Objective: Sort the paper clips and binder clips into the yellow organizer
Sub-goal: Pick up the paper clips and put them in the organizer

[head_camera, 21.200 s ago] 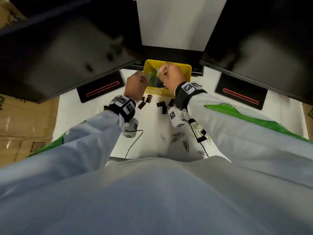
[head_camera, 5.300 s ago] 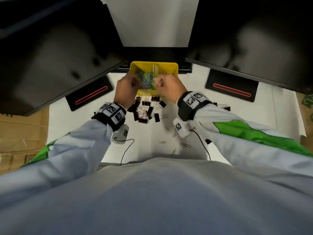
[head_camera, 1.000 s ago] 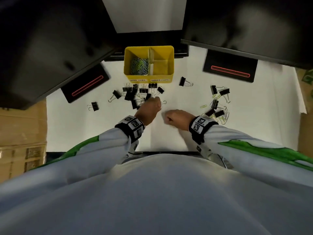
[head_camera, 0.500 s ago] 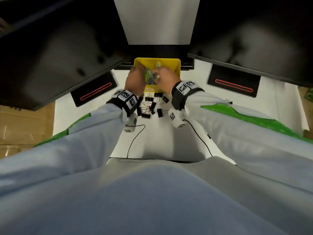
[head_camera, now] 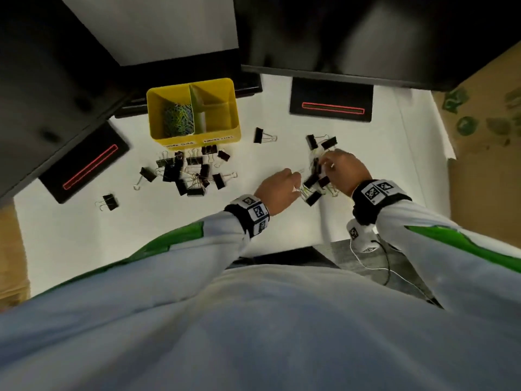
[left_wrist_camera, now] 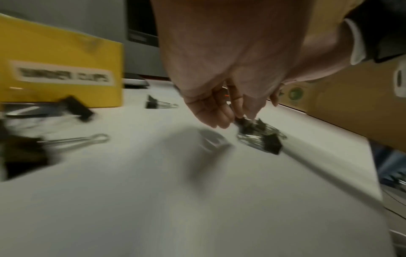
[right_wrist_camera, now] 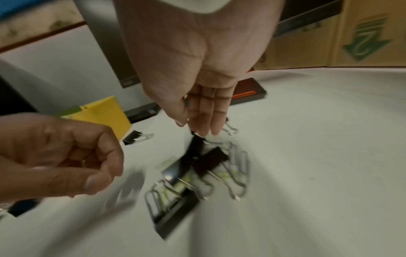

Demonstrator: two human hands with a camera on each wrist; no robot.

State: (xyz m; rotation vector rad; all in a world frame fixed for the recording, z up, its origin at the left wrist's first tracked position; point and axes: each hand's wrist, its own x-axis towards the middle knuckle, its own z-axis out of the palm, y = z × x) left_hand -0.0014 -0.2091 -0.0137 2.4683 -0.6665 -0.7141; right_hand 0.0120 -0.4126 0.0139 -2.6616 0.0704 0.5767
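Your hands have left the yellow organizer (head_camera: 194,111) for the tangled pile right of it: right hand (head_camera: 342,170) fingers straight, touching binder clips (head_camera: 315,179); left hand (head_camera: 277,189) curled, grip contents I cannot tell. Paper clips (head_camera: 179,119) fill its left compartment

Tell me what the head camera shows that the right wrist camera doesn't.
Only the head view looks into the yellow organizer: paper clips fill its left compartment, the right one is bare, and a heap of binder clips lies in front. Only the right wrist view shows the right hand's straight fingers touching a black clip. Both show the left hand curled beside the right-side clip cluster.
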